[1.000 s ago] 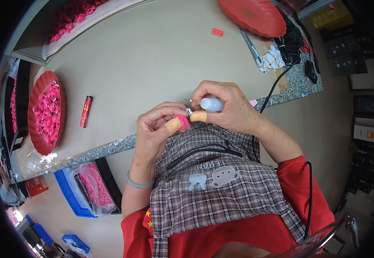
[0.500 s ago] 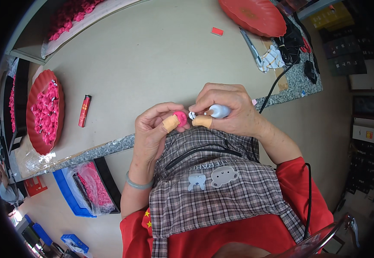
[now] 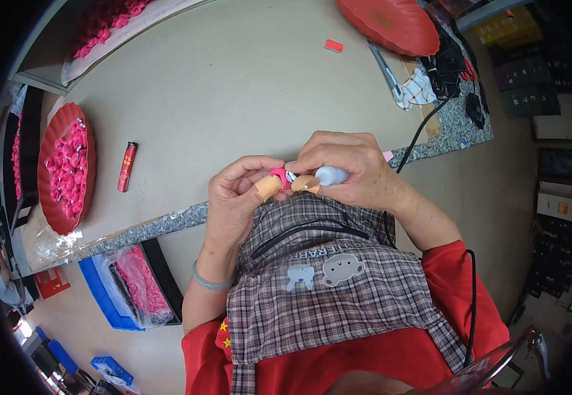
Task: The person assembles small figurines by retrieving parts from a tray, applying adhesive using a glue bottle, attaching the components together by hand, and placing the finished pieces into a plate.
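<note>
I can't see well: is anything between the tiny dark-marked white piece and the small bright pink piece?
Nothing visible: the white piece in the right hand is beside the pink piece in the left hand; contact is unclear.

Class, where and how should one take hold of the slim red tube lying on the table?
The slim red tube is probably best pinched across its middle, from above or its right: it lies flat, its long sides facing left and right, and the scalloped red dish stands on its left.
</note>
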The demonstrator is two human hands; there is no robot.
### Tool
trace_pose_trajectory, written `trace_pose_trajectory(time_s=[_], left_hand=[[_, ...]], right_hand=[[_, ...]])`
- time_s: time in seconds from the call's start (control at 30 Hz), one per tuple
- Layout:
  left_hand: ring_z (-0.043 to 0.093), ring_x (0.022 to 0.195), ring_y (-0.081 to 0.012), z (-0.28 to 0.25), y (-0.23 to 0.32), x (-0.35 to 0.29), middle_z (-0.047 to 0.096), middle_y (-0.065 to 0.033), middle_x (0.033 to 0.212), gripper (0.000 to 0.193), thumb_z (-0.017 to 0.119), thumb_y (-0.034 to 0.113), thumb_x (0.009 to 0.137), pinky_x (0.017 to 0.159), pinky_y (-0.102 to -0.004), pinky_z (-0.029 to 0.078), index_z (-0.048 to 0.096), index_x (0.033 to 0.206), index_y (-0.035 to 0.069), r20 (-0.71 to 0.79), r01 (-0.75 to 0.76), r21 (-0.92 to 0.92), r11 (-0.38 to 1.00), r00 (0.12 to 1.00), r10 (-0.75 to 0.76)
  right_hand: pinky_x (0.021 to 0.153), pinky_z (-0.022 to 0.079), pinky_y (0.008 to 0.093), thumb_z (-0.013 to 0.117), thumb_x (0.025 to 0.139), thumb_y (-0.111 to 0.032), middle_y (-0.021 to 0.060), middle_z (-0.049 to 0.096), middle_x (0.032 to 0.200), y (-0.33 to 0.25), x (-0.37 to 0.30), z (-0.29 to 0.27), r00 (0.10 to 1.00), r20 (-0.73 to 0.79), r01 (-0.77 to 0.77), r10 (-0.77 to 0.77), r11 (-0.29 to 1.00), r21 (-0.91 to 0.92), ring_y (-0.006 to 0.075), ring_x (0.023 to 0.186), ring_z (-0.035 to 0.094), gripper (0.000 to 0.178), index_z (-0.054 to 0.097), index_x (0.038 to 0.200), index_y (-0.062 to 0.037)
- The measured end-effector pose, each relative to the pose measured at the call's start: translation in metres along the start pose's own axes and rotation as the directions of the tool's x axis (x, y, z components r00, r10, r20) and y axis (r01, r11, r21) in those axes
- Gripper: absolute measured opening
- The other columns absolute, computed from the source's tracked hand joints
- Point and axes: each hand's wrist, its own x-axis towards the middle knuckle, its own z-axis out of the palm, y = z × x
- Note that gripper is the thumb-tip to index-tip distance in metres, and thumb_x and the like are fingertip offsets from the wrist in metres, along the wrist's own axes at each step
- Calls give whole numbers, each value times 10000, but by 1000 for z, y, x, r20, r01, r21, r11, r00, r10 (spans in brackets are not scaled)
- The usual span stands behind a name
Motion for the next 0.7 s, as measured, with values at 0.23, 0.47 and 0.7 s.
trace_pose_trajectory(time_s=[0.23, 0.47, 0.7], left_hand=[[666, 791, -153, 5, 2, 0, 673, -147, 906, 216, 639, 39, 857, 707, -253, 568, 599, 1042, -65, -46, 4, 55, 998, 999, -1], [670, 785, -155, 3, 0, 0, 677, -148, 903, 204, 637, 35, 858, 708, -247, 568, 604, 1036, -61, -57, 7, 22, 1000, 998, -6], [672, 785, -159, 5, -1, 0, 678, -145, 895, 209, 646, 44, 855, 713, -251, 567, 607, 1031, -61, -63, 16, 17, 1000, 998, -15]], right_hand=[[562, 511, 298, 763, 686, -66, 53, 622, 790, -1, -2, 1, 1000, 13, 19, -19, 999, -50, 192, 699, 648, 268, 652, 929, -57], [528, 513, 289, 721, 641, 0, 62, 605, 816, -6, -3, 1, 993, 20, 120, -118, 977, -178, 187, 673, 633, 334, 628, 961, -24], [538, 515, 292, 719, 646, 7, 54, 609, 829, -2, -5, -1, 996, 42, 82, -76, 983, -166, 190, 685, 639, 330, 640, 962, -49]])
